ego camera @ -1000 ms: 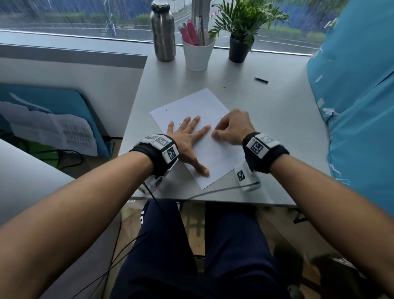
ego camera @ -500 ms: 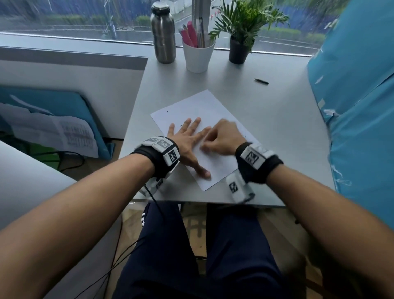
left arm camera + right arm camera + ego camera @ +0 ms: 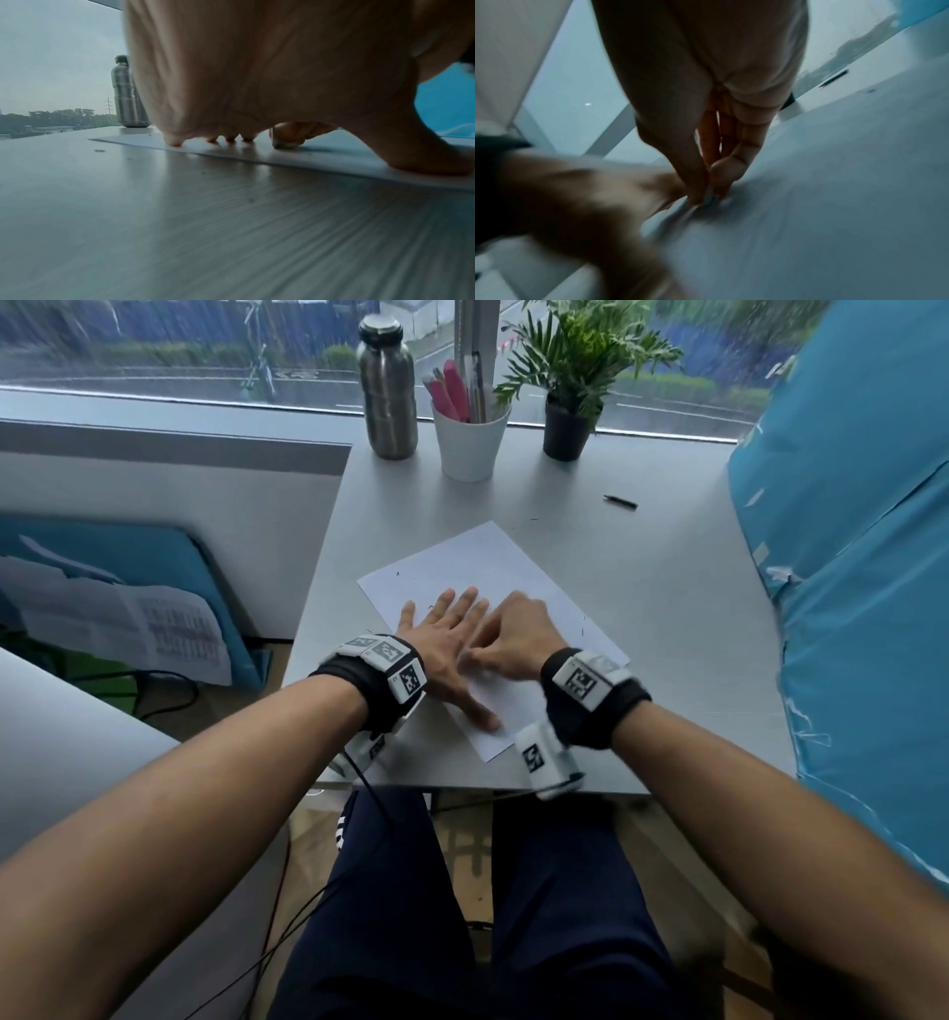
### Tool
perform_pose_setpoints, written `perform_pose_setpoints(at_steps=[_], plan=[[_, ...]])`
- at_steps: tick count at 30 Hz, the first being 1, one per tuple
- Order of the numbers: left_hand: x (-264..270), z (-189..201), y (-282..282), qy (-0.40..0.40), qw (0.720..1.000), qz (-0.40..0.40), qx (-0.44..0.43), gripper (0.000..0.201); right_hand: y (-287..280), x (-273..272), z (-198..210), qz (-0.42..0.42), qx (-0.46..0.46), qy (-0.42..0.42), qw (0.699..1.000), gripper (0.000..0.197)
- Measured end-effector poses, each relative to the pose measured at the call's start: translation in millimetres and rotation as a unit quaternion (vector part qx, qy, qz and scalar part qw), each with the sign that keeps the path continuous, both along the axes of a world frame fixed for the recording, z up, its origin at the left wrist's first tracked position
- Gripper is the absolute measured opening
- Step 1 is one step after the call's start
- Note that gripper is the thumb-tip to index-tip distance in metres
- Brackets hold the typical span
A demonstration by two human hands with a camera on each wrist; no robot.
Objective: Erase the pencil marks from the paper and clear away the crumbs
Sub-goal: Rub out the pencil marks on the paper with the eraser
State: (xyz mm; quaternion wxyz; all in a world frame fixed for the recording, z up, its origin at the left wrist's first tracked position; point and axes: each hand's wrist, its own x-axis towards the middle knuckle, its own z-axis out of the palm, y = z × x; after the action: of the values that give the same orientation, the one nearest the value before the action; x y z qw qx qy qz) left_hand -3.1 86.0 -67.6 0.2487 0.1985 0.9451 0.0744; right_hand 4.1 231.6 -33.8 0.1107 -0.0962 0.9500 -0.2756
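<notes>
A white sheet of paper lies slanted on the grey desk. My left hand lies flat on it, fingers spread and straight; the left wrist view shows the fingertips pressing the sheet. Close against its right side is my right hand, curled, pinching a small whitish eraser whose end touches the paper. In the blurred right wrist view the eraser sits between thumb and fingers. Dark specks lie on the paper and near its right edge.
At the back of the desk stand a steel bottle, a white cup of pens and a potted plant. A black pen lies at the back right. A blue covered bulk borders the right side. Crumbs dot the desk.
My right hand has slid left and nearer along the paper with the eraser, and is now against the left hand. The left hand has stayed flat on the sheet.
</notes>
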Motion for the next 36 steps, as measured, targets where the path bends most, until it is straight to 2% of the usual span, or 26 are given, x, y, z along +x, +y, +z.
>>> perform_pose_setpoints(at_steps=[3, 5, 8, 10, 12, 13, 16, 17, 21, 22, 25, 26, 29, 31, 34, 36], plan=[[1.2, 2.1, -0.4, -0.004, 1.000, 0.000, -0.003, 0.157, 24.7, -23.0, 3.5, -0.112, -0.014, 0.002, 0.994, 0.014], [0.8, 4.2, 1.1, -0.007, 1.000, -0.004, -0.001, 0.153, 19.0, -13.8, 0.1, -0.081, -0.002, 0.016, 0.997, 0.011], [1.1, 5.3, 1.5, -0.015, 1.000, -0.007, -0.004, 0.149, 5.2, 11.9, -4.3, 0.043, 0.009, -0.008, 0.999, 0.008], [2.9, 4.2, 1.2, -0.011, 1.000, -0.009, -0.009, 0.146, 20.1, -4.9, -1.0, -0.013, 0.005, -0.021, 1.000, 0.011], [2.6, 4.0, 1.4, -0.005, 1.000, -0.008, -0.011, 0.144, 33.3, -18.7, 4.3, -0.076, -0.008, 0.007, 0.997, 0.015], [1.9, 4.0, 1.6, -0.006, 1.000, -0.008, -0.011, 0.143, 31.9, -15.5, 2.8, -0.070, -0.004, 0.016, 0.997, 0.013], [-0.3, 2.7, 1.9, -0.011, 1.000, -0.015, -0.019, 0.143, 13.7, 14.3, -4.9, 0.042, -0.011, -0.001, 0.999, 0.007], [-0.2, 2.5, 1.7, -0.010, 1.000, -0.016, -0.023, 0.144, 16.1, 13.5, -4.4, 0.053, -0.009, -0.006, 0.999, 0.008], [2.0, 5.7, 3.8, -0.013, 0.999, -0.013, -0.031, 0.142, 39.9, -18.6, 2.6, -0.063, -0.005, 0.018, 0.998, 0.014], [1.6, 6.7, 4.2, -0.013, 0.999, -0.014, -0.032, 0.142, 36.2, -13.7, 1.8, -0.052, -0.003, 0.017, 0.999, 0.012], [0.9, 5.4, 3.7, -0.013, 0.999, -0.014, -0.032, 0.142, 19.5, 14.2, -3.1, 0.052, 0.003, -0.004, 0.999, 0.008], [1.6, 4.7, 3.5, -0.012, 0.999, -0.014, -0.033, 0.142, 23.5, 10.0, -1.2, 0.043, 0.009, -0.008, 0.999, 0.010], [2.5, 4.3, 4.4, -0.010, 0.999, -0.013, -0.033, 0.140, 44.2, -16.4, 6.6, -0.058, 0.006, 0.020, 0.998, 0.013], [1.4, 4.4, 4.1, -0.005, 0.999, -0.011, -0.031, 0.142, 36.7, -6.5, 4.2, -0.043, 0.008, 0.023, 0.999, 0.010], [1.7, 4.1, 4.2, -0.006, 0.999, -0.018, -0.040, 0.144, 22.3, 20.6, -1.4, 0.056, 0.010, 0.003, 0.998, 0.008], [3.2, 5.1, 5.4, -0.008, 0.999, -0.018, -0.044, 0.143, 33.6, 2.1, 1.0, 0.003, 0.018, 0.010, 1.000, 0.011]])
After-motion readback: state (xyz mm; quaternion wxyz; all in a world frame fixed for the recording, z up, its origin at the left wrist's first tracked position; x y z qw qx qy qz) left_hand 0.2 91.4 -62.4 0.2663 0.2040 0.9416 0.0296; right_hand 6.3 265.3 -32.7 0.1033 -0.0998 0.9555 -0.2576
